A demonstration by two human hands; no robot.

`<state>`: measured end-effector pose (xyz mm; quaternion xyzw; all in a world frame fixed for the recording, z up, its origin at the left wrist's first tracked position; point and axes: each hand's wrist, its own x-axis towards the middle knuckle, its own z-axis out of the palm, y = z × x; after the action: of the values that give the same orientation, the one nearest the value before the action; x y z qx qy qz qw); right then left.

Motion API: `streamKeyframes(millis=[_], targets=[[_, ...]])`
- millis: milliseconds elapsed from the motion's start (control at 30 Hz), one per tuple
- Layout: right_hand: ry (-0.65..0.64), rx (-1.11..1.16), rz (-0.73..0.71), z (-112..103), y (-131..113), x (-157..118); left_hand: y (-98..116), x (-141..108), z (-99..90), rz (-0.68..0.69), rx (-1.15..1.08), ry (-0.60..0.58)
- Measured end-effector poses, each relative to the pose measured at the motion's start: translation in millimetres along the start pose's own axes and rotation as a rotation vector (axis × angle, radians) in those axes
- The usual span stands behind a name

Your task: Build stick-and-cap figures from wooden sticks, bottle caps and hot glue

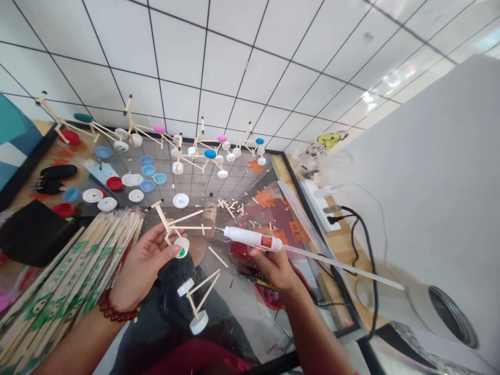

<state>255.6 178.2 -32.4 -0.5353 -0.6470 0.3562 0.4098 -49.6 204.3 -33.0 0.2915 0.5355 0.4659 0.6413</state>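
My left hand (pixel 150 255) pinches a small stick frame (pixel 167 224) by a white bottle-cap wheel (pixel 182 248) with a green mark; its sticks point right. In my right hand (pixel 273 265) is a white glue gun (pixel 250 238) with a long glue stick (pixel 344 266) out of its back. The gun's metal tip is close to the end of the frame's crossed sticks; whether they touch is unclear. Below, on the glass table (pixel 234 291), lie a second stick piece (pixel 203 291) with two white cap wheels and a loose stick (pixel 217 257).
Finished stick tricycles (pixel 205 140) line the back edge by the tiled wall. Blue, red and white caps (pixel 147 170) lie at centre left. Wrapped chopsticks (pixel 70 281) fill the left front. Stick scraps (pixel 230 205) lie behind the gun. A power strip (pixel 320 205) with cables is right.
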Motion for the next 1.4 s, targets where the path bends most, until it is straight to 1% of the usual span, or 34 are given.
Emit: streamKeyframes(millis=[233, 500, 700, 867, 1067, 1400], targets=[[-0.045, 0.007, 0.019, 3.3, 1.7, 0.0, 3.6, -2.7, 2.5, -0.035, -0.044, 0.014], [-0.042, -0.022, 0.012, 3.0, 2.0, -1.4, 6.9, -2.9, 3.3, -0.044, -0.039, 0.011], [-0.048, -0.055, -0.019, 1.6, -0.4, -0.2, 4.1, -2.0, 1.8, -0.015, -0.004, 0.004], [-0.016, -0.047, -0.003, 2.5, 1.1, -0.8, 2.0, -0.7, 0.9, -0.035, -0.029, 0.013], [-0.028, -0.033, -0.014, 2.7, 0.4, -1.7, 0.1, -1.2, 1.0, -0.031, -0.032, 0.031], [-0.019, -0.043, -0.021, 2.1, -1.3, -2.7, -3.8, 1.1, -1.3, 0.004, -0.025, 0.003]])
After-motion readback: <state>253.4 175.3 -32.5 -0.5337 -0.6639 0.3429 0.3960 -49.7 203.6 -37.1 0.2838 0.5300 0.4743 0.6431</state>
